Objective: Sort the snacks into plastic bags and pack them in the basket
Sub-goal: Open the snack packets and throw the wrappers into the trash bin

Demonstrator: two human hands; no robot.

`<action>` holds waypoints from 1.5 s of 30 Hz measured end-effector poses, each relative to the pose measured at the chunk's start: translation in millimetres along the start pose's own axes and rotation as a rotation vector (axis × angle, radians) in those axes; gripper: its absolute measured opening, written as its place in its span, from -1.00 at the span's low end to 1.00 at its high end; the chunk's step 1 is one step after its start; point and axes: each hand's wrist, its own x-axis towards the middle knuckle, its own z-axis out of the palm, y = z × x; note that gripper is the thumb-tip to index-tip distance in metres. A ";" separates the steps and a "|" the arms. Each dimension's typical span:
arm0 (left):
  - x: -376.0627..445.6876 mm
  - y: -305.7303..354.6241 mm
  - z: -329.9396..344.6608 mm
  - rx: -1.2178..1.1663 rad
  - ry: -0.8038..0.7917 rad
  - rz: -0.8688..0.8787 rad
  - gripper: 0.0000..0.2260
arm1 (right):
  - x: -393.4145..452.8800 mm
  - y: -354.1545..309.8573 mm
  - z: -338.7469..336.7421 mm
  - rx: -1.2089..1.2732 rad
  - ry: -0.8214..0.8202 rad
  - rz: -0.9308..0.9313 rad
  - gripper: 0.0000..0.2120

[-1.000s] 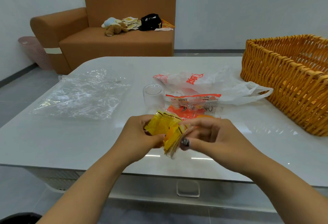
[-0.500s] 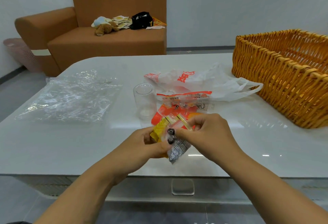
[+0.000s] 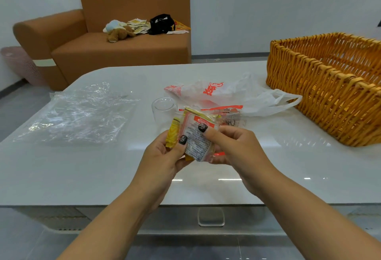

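Above the white table both hands hold a small stack of snack packets. Its top packet shows a printed white and red back, and a yellow packet sticks out at the left. My left hand grips the stack from below with its thumb on the front. My right hand pinches the right side, thumb on top. Behind them lie a snack bag with a red strip and a white shopping bag with red print. A crumpled clear plastic bag lies at the left. The orange wicker basket stands at the right.
A clear glass stands upside down just behind the hands. Beyond the table is a brown sofa with a soft toy, papers and a black bag on it. A pink bin stands at the far left.
The stack of packets has turned in my hands, so its printed white back now faces me instead of its yellow edges. Both hands have lifted slightly.
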 end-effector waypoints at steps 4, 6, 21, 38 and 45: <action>4.2 5.0 -8.4 0.010 -0.059 -0.044 -0.76 | 2.4 -0.7 -5.6 -0.075 0.055 -0.023 -0.85; 4.4 7.7 -13.4 -0.083 -0.107 -0.100 -0.77 | 3.5 -1.8 -8.0 -0.147 0.039 -0.043 -0.85; 6.1 13.0 -18.3 0.129 0.079 0.025 -0.67 | 0.5 -0.4 2.1 -0.120 -0.041 -0.086 -0.85; -70.8 -22.0 -114.1 -0.207 0.580 0.103 -0.73 | -8.4 11.9 116.2 0.013 -0.297 0.023 -0.77; -154.8 -87.9 -218.8 -0.214 1.056 0.045 -0.86 | -29.9 64.2 188.0 -0.547 -0.523 -0.104 -0.78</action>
